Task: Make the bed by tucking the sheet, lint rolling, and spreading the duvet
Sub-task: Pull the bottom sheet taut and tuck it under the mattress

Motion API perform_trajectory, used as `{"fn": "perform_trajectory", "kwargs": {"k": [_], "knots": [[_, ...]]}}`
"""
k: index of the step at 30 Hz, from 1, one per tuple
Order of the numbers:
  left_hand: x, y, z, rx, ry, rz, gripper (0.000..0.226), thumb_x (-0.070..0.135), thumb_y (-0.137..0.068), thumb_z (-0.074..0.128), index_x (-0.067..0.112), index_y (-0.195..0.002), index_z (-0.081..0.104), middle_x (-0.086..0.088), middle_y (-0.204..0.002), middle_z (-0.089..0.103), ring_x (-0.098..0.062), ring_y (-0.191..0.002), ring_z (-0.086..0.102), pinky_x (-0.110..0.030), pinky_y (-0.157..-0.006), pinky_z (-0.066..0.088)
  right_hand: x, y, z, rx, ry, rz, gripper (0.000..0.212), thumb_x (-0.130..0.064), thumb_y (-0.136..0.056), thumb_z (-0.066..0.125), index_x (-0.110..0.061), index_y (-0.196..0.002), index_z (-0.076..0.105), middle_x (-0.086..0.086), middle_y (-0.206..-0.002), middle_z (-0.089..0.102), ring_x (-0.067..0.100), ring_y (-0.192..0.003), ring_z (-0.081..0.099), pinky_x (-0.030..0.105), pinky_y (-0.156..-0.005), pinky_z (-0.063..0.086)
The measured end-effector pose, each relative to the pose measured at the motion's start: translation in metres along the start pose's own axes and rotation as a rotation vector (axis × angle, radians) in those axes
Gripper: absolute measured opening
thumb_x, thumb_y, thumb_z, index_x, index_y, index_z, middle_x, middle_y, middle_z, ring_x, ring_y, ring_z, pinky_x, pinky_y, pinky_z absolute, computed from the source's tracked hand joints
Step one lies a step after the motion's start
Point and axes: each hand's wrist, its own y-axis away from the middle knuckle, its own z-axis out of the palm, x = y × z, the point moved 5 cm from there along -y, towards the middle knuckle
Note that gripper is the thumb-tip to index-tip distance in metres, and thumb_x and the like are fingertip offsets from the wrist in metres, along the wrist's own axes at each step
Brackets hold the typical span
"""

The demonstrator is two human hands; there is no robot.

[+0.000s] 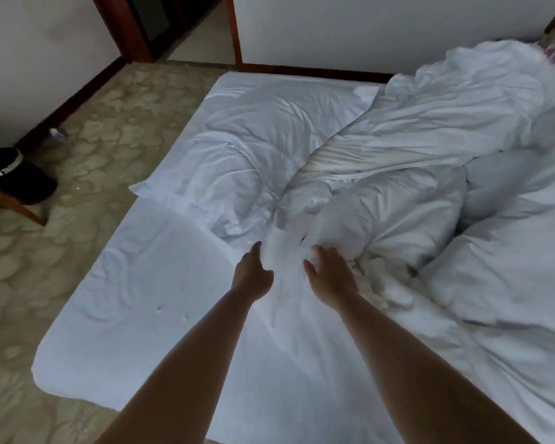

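Observation:
The bed's quilted mattress [135, 302] lies bare on its left half. A white sheet [302, 373] covers the near right part and rises into a bunched ridge [284, 267] at the middle. My left hand [252, 277] grips the ridge's left side, thumb up, fingers hidden in the cloth. From the right, my right hand [332, 275] grips the same ridge, its fingers curled into the fabric. Just beyond the hands, the crumpled white duvet [430, 149] is heaped across the bed's middle and right. A flat pillow [237, 149] lies at the far left of the bed.
Patterned floor [87, 149] runs along the bed's left side. A dark chair with wooden legs [10, 181] stands at the left edge, and a small bottle [58, 133] lies by the wall. A doorway [173, 24] opens at the back.

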Motion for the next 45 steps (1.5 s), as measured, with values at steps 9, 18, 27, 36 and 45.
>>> {"fn": "perform_trajectory", "kwargs": {"k": [9, 18, 27, 36, 45], "knots": [[-0.034, -0.13, -0.082, -0.057, -0.249, 0.052, 0.083, 0.013, -0.085, 0.067, 0.022, -0.151, 0.019, -0.015, -0.142, 0.04, -0.031, -0.125, 0.046, -0.036, -0.1, 0.043, -0.068, -0.106, 0.041, -0.182, -0.326, 0.241, 0.048, -0.038, -0.101, 0.037, -0.011, -0.141, 0.037, 0.012, -0.134, 0.052, 0.028, -0.126, 0.047, 0.031, -0.1, 0.036], [-0.033, -0.172, -0.144, -0.17, -0.121, 0.394, 0.018, 0.003, -0.081, 0.065, 0.005, -0.096, 0.076, -0.008, -0.101, 0.073, -0.02, -0.099, 0.064, -0.016, -0.083, 0.04, -0.162, -0.164, 0.075, 0.006, -0.92, 0.693, 0.053, -0.038, -0.085, 0.062, -0.009, -0.128, 0.046, 0.006, -0.118, 0.055, 0.023, -0.102, 0.057, 0.029, -0.054, 0.055], [-0.079, -0.248, -0.227, -0.338, -0.224, 0.497, 0.068, 0.004, -0.078, 0.07, 0.016, -0.14, 0.044, -0.007, -0.139, 0.047, -0.021, -0.125, 0.047, -0.027, -0.098, 0.043, -0.217, -0.159, 0.078, 0.434, -0.768, 0.888, 0.04, -0.026, -0.094, 0.041, 0.004, -0.12, 0.049, 0.013, -0.096, 0.053, 0.025, -0.085, 0.054, 0.031, -0.063, 0.039], [-0.061, -0.28, -0.245, -0.53, -0.536, 0.572, 0.097, 0.021, -0.082, 0.072, 0.028, -0.153, 0.007, 0.002, -0.161, 0.005, -0.018, -0.145, 0.021, -0.034, -0.111, 0.033, -0.259, -0.179, 0.054, 0.65, -0.837, 0.946, 0.032, -0.021, -0.095, 0.047, 0.002, -0.114, 0.056, 0.018, -0.11, 0.062, 0.034, -0.104, 0.058, 0.028, -0.072, 0.039], [-0.053, -0.338, -0.266, -0.67, -0.595, 0.728, 0.084, 0.023, -0.087, 0.065, 0.026, -0.153, 0.013, -0.001, -0.16, 0.008, -0.024, -0.142, 0.027, -0.033, -0.109, 0.033, -0.279, -0.196, 0.045, 0.726, -0.796, 1.175, 0.043, -0.031, -0.098, 0.039, 0.004, -0.121, 0.05, 0.022, -0.123, 0.057, 0.037, -0.114, 0.054, 0.036, -0.092, 0.043]]}}
